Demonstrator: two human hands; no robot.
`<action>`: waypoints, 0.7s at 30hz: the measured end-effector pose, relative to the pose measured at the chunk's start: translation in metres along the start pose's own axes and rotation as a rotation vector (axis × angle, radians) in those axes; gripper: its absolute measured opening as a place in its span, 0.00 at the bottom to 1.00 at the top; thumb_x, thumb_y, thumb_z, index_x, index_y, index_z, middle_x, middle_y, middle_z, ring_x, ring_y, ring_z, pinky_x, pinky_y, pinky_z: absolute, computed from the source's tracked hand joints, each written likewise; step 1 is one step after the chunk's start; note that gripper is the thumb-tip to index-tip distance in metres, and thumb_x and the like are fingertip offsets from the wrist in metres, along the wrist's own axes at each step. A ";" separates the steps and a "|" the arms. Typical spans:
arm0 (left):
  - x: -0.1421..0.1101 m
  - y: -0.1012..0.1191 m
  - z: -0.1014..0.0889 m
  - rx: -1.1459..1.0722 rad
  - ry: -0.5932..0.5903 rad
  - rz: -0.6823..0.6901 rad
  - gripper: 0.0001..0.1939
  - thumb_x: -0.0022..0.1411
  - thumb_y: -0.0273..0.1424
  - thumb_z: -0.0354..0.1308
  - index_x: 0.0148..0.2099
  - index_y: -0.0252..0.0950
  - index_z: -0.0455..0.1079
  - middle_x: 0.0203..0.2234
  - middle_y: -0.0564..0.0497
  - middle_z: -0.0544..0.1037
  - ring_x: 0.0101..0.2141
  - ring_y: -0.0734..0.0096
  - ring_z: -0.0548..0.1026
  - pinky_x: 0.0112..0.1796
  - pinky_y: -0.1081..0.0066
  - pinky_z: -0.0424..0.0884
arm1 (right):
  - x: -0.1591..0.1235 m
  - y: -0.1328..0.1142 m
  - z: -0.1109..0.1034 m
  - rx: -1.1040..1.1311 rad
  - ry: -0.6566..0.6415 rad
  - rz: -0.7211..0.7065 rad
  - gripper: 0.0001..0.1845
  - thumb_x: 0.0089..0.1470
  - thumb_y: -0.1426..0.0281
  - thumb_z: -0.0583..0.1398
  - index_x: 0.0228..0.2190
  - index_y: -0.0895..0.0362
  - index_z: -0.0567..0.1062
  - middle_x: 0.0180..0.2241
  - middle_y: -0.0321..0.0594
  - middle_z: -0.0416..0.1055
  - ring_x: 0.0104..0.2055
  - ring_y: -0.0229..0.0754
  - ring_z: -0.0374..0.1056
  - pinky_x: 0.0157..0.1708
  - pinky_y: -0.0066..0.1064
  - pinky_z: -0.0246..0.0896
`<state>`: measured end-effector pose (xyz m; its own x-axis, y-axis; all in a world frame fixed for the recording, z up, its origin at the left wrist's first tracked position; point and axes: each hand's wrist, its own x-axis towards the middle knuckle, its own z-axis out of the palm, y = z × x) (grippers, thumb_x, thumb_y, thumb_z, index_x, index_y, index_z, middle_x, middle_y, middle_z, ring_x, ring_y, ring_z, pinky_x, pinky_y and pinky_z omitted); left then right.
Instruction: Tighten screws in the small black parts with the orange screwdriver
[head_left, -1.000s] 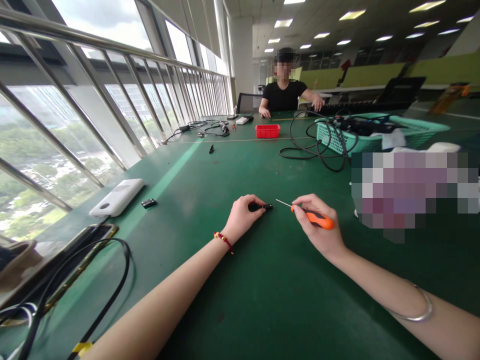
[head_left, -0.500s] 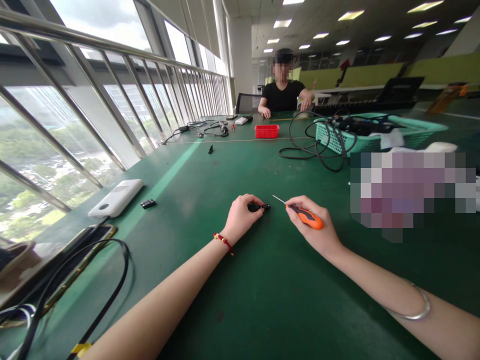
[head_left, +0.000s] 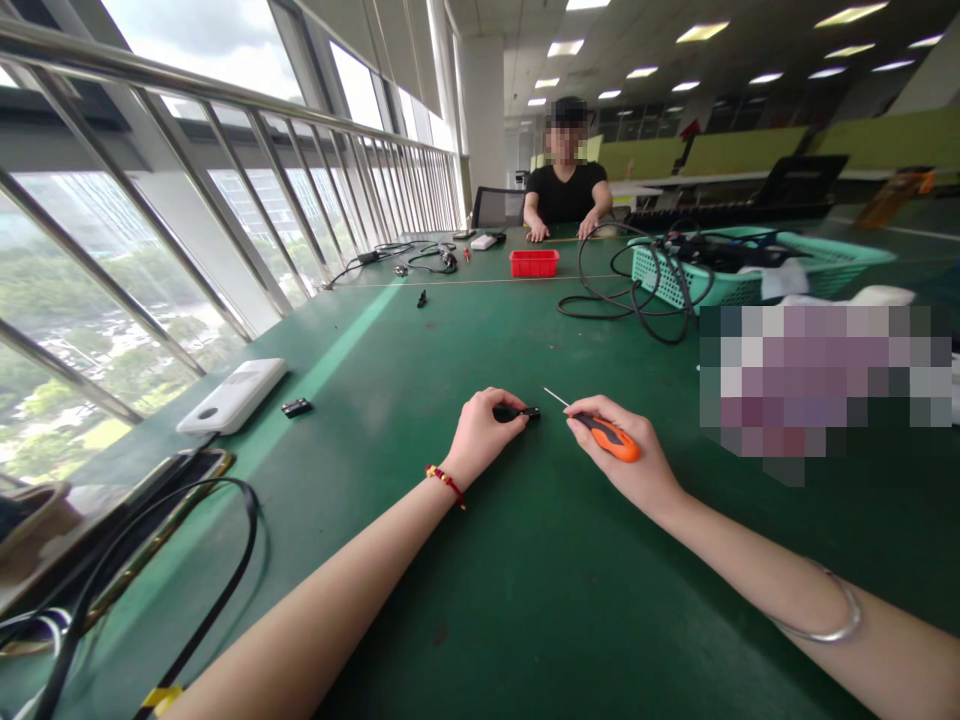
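Observation:
My left hand is closed on a small black part, its end sticking out past the thumb and fingertips just above the green table. The part's exact kind is too small to make out. In my right hand is a screwdriver with an orange and dark grey handle. Its thin metal shaft points up and left, toward the black part but apart from it. Another small black piece lies on the table to the left, and a further black bit lies farther back.
A white power bank and a phone with a black cable lie at left by the railing. Farther off are a red tray, cables and a teal basket. A person in black sits across the table.
My right hand has shifted slightly left with the screwdriver. My left hand stays almost still. The person opposite has lowered one hand to the table.

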<state>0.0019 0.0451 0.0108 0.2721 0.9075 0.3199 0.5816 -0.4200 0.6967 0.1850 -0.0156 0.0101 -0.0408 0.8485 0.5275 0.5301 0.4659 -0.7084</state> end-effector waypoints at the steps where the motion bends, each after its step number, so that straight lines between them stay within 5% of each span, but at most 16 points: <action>1: 0.000 0.001 0.000 0.005 0.007 0.007 0.04 0.51 0.29 0.58 0.32 0.35 0.73 0.32 0.50 0.77 0.35 0.67 0.73 0.39 0.68 0.69 | 0.000 0.000 0.000 -0.012 0.000 -0.011 0.06 0.52 0.67 0.56 0.32 0.54 0.72 0.30 0.37 0.72 0.30 0.38 0.67 0.31 0.28 0.62; 6: -0.004 0.005 -0.002 -0.001 -0.012 0.107 0.03 0.51 0.29 0.59 0.32 0.36 0.72 0.33 0.51 0.76 0.39 0.66 0.72 0.43 0.66 0.67 | 0.001 0.002 -0.001 -0.142 -0.063 -0.057 0.08 0.54 0.66 0.56 0.36 0.53 0.73 0.32 0.38 0.71 0.32 0.39 0.68 0.33 0.29 0.62; 13: -0.006 0.009 -0.001 0.005 -0.072 0.225 0.02 0.51 0.28 0.59 0.31 0.38 0.72 0.33 0.52 0.76 0.40 0.66 0.70 0.45 0.66 0.65 | 0.003 0.010 0.002 -0.342 -0.147 -0.052 0.09 0.52 0.65 0.58 0.37 0.50 0.73 0.32 0.36 0.69 0.28 0.38 0.67 0.25 0.26 0.57; 21: -0.007 0.009 -0.001 0.042 -0.087 0.266 0.03 0.51 0.29 0.59 0.32 0.38 0.72 0.33 0.51 0.75 0.41 0.66 0.68 0.45 0.66 0.65 | 0.004 0.012 0.003 -0.319 -0.151 -0.041 0.06 0.52 0.66 0.57 0.33 0.51 0.73 0.31 0.35 0.69 0.28 0.37 0.67 0.26 0.26 0.57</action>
<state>0.0051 0.0352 0.0157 0.4833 0.7623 0.4305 0.5116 -0.6450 0.5677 0.1883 -0.0055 0.0023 -0.1795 0.8692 0.4608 0.7622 0.4190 -0.4934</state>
